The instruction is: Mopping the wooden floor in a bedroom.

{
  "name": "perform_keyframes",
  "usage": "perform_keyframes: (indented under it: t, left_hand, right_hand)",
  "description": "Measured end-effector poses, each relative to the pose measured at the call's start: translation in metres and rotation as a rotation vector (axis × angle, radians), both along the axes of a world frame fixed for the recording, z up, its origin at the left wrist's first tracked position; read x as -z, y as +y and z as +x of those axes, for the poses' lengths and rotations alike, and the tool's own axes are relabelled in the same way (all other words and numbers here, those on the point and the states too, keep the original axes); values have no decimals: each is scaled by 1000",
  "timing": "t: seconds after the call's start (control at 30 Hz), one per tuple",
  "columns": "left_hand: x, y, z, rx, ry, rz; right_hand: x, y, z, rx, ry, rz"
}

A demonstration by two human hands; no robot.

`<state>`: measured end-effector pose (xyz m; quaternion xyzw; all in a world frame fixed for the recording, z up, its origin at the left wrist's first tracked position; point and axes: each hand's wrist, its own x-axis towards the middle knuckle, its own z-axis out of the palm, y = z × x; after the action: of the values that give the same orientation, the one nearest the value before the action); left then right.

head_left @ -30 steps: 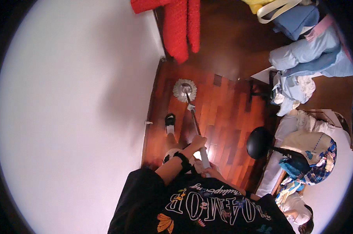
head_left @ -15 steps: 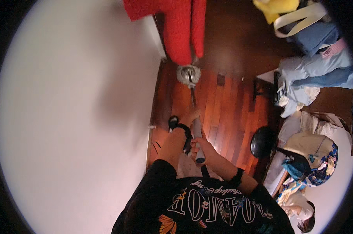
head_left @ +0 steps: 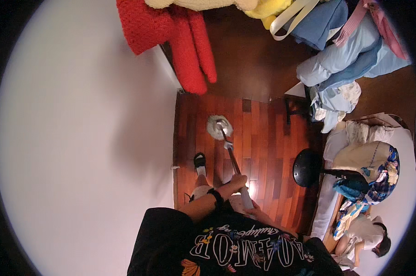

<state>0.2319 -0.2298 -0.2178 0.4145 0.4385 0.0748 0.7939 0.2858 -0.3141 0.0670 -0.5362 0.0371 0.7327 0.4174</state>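
Note:
A mop with a round, pale, shaggy head rests on the reddish wooden floor ahead of me. Its metal pole slants back toward my body and ends in a light grey grip. My left hand, with a black band at the wrist, is wrapped around the pole just above that grip. Lower down, close to my shirt, my right hand holds the grip itself; the shirt partly covers that hand and forearm. My sandalled foot is left of the pole.
A white wall runs along the left. Red fabric hangs over a dark wooden surface. Folded clothes lie at the upper right. A black round stool stands right, near a bed; another person sits beyond.
The mop head has come back toward me from beside the red fabric. Both my hands have drawn nearer my body, still on the mop. My view has shifted as well.

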Motion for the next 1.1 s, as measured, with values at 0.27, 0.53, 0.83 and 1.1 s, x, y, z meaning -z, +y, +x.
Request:
perform_keyframes:
  t: [0.27, 0.53, 0.83, 1.1]
  left_hand:
    - [-58, 48, 16, 793, 307, 1029]
    - [-124, 198, -14, -42, 188, -205]
    - [-142, 137, 6, 215, 323, 291]
    - [-160, 16, 76, 76, 337, -337]
  right_hand:
    - [10, 16, -7, -29, -186, -134]
    - [-11, 158, -31, 150, 282, -315]
    - [56, 61, -34, 203, 194, -218]
    - [-67, -30, 51, 293, 212, -328]
